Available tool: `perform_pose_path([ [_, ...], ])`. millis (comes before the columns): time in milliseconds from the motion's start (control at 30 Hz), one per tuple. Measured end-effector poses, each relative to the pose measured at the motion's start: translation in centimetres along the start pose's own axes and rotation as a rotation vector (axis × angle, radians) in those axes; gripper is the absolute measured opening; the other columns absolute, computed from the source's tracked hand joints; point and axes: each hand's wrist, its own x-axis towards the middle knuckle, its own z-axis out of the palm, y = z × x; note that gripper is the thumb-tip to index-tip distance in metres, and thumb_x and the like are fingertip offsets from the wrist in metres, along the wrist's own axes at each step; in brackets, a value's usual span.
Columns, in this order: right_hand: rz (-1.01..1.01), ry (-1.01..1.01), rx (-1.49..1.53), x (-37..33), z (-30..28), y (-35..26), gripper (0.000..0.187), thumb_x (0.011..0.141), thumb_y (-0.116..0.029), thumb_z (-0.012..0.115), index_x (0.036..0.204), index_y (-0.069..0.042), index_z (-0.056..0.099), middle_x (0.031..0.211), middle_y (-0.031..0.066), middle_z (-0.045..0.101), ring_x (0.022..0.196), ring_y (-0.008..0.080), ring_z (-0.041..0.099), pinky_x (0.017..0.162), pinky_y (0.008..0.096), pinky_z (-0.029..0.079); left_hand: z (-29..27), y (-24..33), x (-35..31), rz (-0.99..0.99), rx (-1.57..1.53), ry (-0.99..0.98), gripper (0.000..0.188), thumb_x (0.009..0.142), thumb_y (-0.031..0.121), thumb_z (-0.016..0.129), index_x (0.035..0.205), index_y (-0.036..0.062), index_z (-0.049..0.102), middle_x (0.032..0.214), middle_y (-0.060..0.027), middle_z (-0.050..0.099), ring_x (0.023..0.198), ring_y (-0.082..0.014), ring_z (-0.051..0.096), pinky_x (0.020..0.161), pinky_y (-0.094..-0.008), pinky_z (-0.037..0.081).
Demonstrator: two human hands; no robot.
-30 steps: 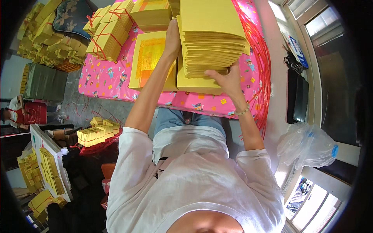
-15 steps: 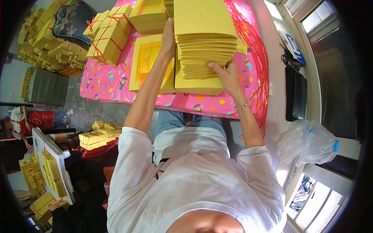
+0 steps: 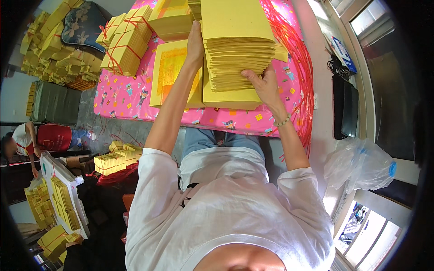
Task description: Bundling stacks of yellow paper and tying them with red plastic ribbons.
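Your right hand [image 3: 266,88] grips the lower right corner of one layered yellow paper stack [image 3: 239,65], thumb on its near edge, fingertips hidden. Your left hand [image 3: 195,47] lies straight-fingered along the stack's left side. You seem to be steadying or squaring it; the next move would call for even pressure from both sides, lest the loose layers slide.

The stack is over one plain yellow block [image 3: 233,100] on your pink-covered desk [image 3: 212,118]; you can't tell whether it rests there. Just left are two orange-printed blocks [image 3: 168,67], one behind the other. Red strands [image 3: 289,40], too many to count, run along the right side. Farther left you have at least two red-tied bundles [image 3: 124,54]; beyond the desk, one co-worker [image 3: 53,137] in a red apron.
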Motion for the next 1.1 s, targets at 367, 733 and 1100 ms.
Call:
perform_pose_path([
  [367, 0.098, -0.126, -0.043, 0.0, 0.0, -1.7, 0.072, 0.075, -0.028, 0.077, 0.128, 0.001, 0.037, 0.119, 0.0138, 0.055, 0.110, 0.0197, 0.053, 0.092, 0.0320, 0.044, -0.1, -0.7, -6.7, 0.177, 0.296, 0.124, 0.046, 0.097, 0.035, 0.036, 0.127, 0.0015, 0.042, 0.122, -0.0118, 0.051, 0.107, -0.0183, 0.051, 0.088, -0.0319, 0.044],
  [733, 0.041, -0.231, 0.021, 0.5, -1.2, -0.6, 0.086, 0.077, -0.037, 0.073, 0.138, 0.002, 0.027, 0.130, 0.0147, 0.047, 0.121, 0.0224, 0.045, 0.103, 0.0337, 0.034, -1.4, -0.9, -6.7, 0.064, -0.040, 0.142, 0.053, 0.098, 0.044, 0.030, 0.128, 0.0019, 0.042, 0.120, -0.0101, 0.053, 0.107, -0.0194, 0.054, 0.090, -0.0329, 0.046],
  [1100, 0.430, 0.049, 0.638, 5.5, -0.7, -3.0, 0.079, 0.090, -0.066, 0.028, 0.142, -0.006, 0.029, 0.139, 0.0087, 0.040, 0.123, 0.0168, 0.040, 0.101, 0.0305, 0.035, 2.0, 2.5, -6.3, 0.099, 0.092, -0.053, 0.071, 0.096, 0.056, 0.018, 0.146, 0.0068, 0.012, 0.151, -0.0148, 0.015, 0.139, -0.0247, 0.013, 0.112, -0.0380, 0.012],
])
